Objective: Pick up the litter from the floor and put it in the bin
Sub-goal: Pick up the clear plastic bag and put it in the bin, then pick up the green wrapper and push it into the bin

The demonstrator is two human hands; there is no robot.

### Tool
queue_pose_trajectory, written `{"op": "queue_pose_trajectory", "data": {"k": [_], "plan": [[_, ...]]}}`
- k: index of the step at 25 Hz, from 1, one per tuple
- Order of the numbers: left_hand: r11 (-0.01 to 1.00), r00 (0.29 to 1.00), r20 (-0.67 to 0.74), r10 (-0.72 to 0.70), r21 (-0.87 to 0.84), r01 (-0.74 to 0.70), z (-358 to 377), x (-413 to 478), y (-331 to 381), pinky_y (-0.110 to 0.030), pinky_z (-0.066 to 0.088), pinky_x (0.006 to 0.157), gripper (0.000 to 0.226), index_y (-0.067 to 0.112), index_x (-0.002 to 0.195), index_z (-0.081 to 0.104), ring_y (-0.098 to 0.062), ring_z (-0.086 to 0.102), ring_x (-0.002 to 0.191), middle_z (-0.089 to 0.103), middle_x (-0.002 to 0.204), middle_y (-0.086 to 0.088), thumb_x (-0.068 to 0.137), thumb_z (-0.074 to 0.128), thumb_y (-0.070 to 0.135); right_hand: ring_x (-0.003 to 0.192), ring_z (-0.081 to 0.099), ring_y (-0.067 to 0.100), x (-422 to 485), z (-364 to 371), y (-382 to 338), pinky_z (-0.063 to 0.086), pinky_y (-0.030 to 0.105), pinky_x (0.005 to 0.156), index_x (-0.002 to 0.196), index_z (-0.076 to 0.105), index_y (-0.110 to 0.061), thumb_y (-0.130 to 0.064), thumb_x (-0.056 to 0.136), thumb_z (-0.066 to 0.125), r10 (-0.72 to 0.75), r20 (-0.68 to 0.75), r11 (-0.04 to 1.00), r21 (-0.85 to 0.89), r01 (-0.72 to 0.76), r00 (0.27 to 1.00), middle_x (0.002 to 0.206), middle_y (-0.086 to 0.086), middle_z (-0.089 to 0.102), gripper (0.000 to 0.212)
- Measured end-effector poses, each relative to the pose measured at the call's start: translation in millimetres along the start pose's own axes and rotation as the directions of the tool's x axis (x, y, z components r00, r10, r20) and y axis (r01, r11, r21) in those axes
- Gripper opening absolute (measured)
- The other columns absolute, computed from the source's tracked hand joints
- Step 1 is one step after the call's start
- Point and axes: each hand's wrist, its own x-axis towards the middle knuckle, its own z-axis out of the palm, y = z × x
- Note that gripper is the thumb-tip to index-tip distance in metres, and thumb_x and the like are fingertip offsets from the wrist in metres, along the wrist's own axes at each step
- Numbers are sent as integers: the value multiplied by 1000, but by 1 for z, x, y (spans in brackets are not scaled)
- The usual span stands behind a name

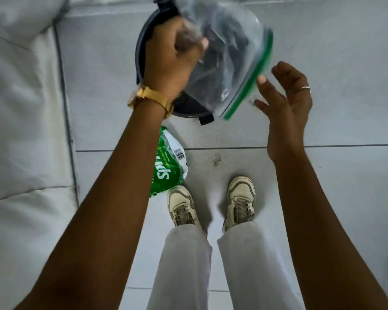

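My left hand (174, 55) grips a clear plastic zip bag (231, 63) with a green seal strip, holding it in the air over the dark round bin (143, 48). The bag is blurred and hides most of the bin's opening. My right hand (285, 104) is open beside the bag's green edge, one fingertip at the strip. A crumpled green and white drink wrapper (169, 166) lies on the tiled floor just in front of the bin, near my left shoe.
A white cushioned sofa (20, 119) fills the left side, close to the bin. My two feet in cream sneakers (241, 202) stand on the grey floor tiles (345, 63) below the bin. A small dirt mark (216, 161) is on the floor.
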Motion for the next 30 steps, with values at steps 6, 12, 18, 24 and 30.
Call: {"op": "queue_pose_trajectory", "data": {"k": [6, 12, 18, 24, 30], "plan": [[827, 843, 94, -530, 275, 490, -11, 33, -52, -41, 61, 83, 44, 8, 123, 55, -28, 68, 95, 66, 122, -12, 90, 65, 34, 117, 61, 21, -4, 30, 25, 51, 42, 103, 126, 55, -10, -17, 90, 66, 162, -151, 972, -145, -184, 975, 131, 12, 59, 39], [836, 830, 155, -536, 237, 495, -43, -26, -77, -33, 59, 79, 17, 10, 90, 71, -12, 66, 64, 73, 82, -6, 83, 71, 25, 100, 61, 15, -28, 60, 69, 53, 41, 95, 113, 57, -12, -13, 92, 62, 196, -101, 930, -296, -217, 975, 125, 15, 62, 22], [748, 785, -263, -560, 246, 616, -43, -105, -163, -34, 47, 75, 30, 16, 107, 60, -29, 64, 101, 67, 108, -8, 88, 63, 38, 97, 66, 26, -53, 92, 138, 57, 43, 82, 98, 65, -6, -12, 84, 65, 207, -107, 882, -409, -233, 972, 103, 9, 71, 15], [317, 311, 109, -944, 34, 948, -6, -145, -272, -49, 34, 114, 101, 7, 148, 5, -42, 37, 136, 33, 150, -23, 81, 76, 34, 132, 37, 34, -46, 91, 236, 44, 45, 99, 142, 36, -10, -32, 78, 71, 526, 171, 246, -968, 43, 833, 145, 15, 40, 76], [372, 373, 111, -921, -26, 928, 8, -168, -299, -48, 38, 111, 69, 15, 138, 37, -39, 44, 130, 42, 143, -20, 83, 74, 31, 127, 51, 33, -16, 108, 234, 49, 36, 94, 140, 37, -6, -24, 80, 75, 624, 108, 333, -933, -138, 774, 141, 18, 49, 74]]}}
